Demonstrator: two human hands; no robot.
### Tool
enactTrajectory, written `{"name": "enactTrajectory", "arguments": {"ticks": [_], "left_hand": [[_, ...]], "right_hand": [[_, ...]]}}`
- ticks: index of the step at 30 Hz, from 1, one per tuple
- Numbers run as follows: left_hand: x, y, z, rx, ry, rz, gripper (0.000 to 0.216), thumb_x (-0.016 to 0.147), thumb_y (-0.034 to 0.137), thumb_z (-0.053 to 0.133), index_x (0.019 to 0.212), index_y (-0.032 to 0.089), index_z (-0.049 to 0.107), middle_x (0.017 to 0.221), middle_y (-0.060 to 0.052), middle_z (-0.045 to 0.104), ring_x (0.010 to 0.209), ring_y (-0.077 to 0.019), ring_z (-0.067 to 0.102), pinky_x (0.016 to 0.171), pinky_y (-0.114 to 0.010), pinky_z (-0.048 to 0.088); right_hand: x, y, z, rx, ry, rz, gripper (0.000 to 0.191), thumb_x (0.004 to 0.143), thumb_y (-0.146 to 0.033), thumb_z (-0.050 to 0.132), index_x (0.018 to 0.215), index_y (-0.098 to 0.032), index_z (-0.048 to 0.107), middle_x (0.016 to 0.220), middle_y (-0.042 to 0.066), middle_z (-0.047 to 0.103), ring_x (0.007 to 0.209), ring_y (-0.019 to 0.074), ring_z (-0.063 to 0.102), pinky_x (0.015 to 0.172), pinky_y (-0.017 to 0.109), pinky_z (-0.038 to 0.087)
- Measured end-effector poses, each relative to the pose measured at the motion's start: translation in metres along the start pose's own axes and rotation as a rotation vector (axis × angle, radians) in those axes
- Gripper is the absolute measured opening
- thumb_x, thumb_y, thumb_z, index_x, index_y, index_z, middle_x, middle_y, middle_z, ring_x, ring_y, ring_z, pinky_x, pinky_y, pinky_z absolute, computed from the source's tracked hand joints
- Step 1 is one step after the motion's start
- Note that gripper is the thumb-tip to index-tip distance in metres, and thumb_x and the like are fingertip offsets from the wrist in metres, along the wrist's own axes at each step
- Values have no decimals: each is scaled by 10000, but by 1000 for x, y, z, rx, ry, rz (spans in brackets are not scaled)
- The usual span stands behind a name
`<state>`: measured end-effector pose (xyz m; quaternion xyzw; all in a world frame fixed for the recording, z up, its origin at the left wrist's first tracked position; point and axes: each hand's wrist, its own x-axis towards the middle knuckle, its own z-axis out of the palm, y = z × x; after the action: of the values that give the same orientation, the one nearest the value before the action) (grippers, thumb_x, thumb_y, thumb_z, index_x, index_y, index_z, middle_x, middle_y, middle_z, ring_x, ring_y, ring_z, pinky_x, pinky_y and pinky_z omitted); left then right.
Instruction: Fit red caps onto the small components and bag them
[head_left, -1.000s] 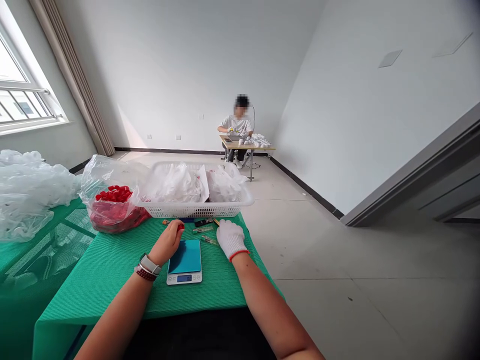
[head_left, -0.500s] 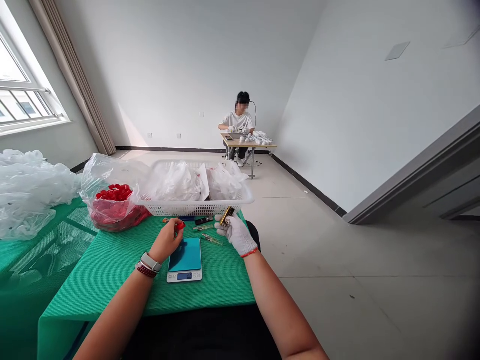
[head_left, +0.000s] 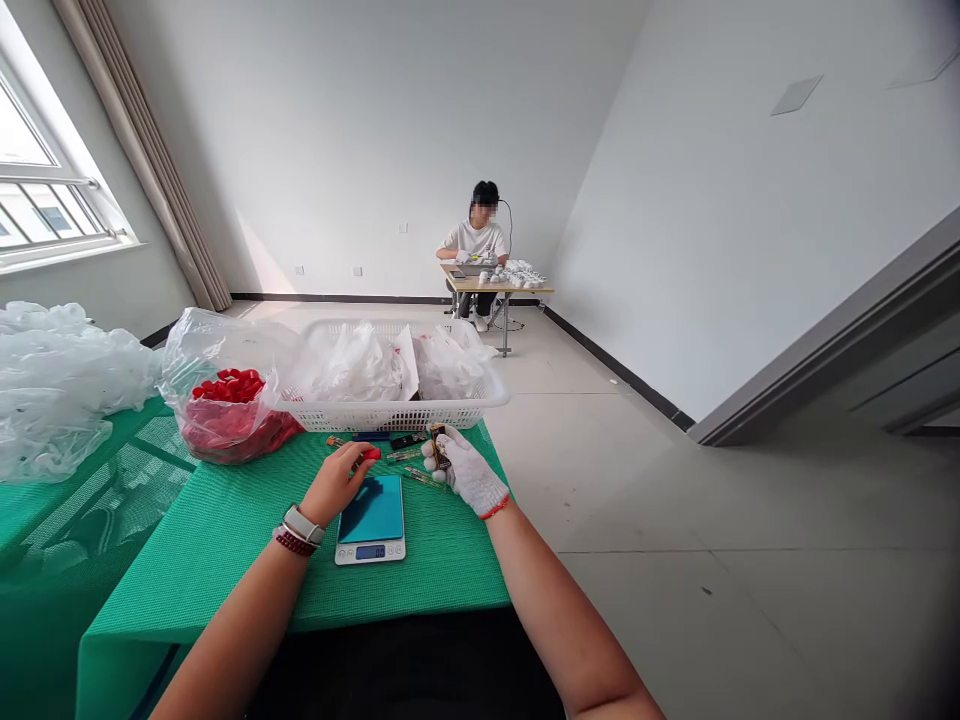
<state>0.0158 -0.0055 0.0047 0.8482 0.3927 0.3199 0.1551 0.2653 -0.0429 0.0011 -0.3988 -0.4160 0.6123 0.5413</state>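
Note:
My left hand point(head_left: 334, 484), bare, with a watch and a beaded bracelet at the wrist, pinches a small red plastic cap point(head_left: 371, 454). It hovers over the upper left of a digital scale point(head_left: 373, 512), whose display reads about zero. In a white knit glove, my right hand point(head_left: 463, 466) grips a black-and-gold battery point(head_left: 439, 446), partly covered by the fingers. Between the hands and just beyond the scale lie clear tubes point(head_left: 424, 477), a black item point(head_left: 409, 440) and a blue item point(head_left: 371, 436).
Behind stands a white plastic basket point(head_left: 390, 415) holding plastic bags. A clear bag of red caps point(head_left: 231, 410) sits to its left, and clear plastic bags point(head_left: 60, 385) lie at far left. Green mesh point(head_left: 247, 560) covers the table. A person point(head_left: 476, 238) works at a distant table.
My right hand has moved left and slightly down with the battery, which is turned more upright. My left hand has shifted slightly right with the red cap.

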Motion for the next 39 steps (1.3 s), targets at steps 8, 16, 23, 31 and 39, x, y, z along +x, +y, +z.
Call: {"name": "enactTrajectory", "arguments": {"ticks": [8, 16, 23, 31, 39], "left_hand": [[-2, -7, 6, -32, -26, -38, 212, 914, 291, 495, 1082, 184, 569, 984, -74, 681, 895, -223, 650, 788, -378, 537], [-2, -1, 7, -150, -25, -47, 203, 904, 326, 517, 1031, 185, 587, 905, -52, 682, 803, -192, 661, 742, -344, 559], [-2, 9, 11, -340, -47, -141, 241, 874, 408, 567, 959, 184, 592, 824, -29, 701, 747, -183, 673, 699, -329, 562], [-3, 9, 11, -421, -30, -172, 246, 862, 411, 593, 943, 178, 596, 813, -23, 698, 740, -177, 662, 687, -315, 549], [-2, 7, 12, -382, -22, -153, 248, 863, 392, 602, 984, 177, 622, 852, -39, 703, 775, -193, 671, 722, -338, 562]], "right_hand": [[-1, 0, 5, -30, 23, 18, 331, 879, -485, 483, 1051, -212, 556, 791, 0, 598, 586, 83, 525, 433, 145, 341], [-3, 0, 10, -144, 53, -76, 376, 869, -542, 488, 857, -177, 580, 652, -24, 525, 482, 67, 409, 408, 169, 276], [-9, 8, 24, -371, 67, -244, 326, 918, -493, 443, 838, -196, 552, 666, -17, 487, 552, 98, 435, 494, 196, 383], [-13, 6, 28, -767, 60, -353, 316, 974, -417, 365, 945, -199, 594, 801, 27, 617, 721, 149, 583, 669, 240, 479], [-9, 15, 28, -933, -26, -527, 250, 987, -341, 413, 1030, -209, 621, 934, 36, 660, 838, 163, 604, 776, 269, 474]]}}
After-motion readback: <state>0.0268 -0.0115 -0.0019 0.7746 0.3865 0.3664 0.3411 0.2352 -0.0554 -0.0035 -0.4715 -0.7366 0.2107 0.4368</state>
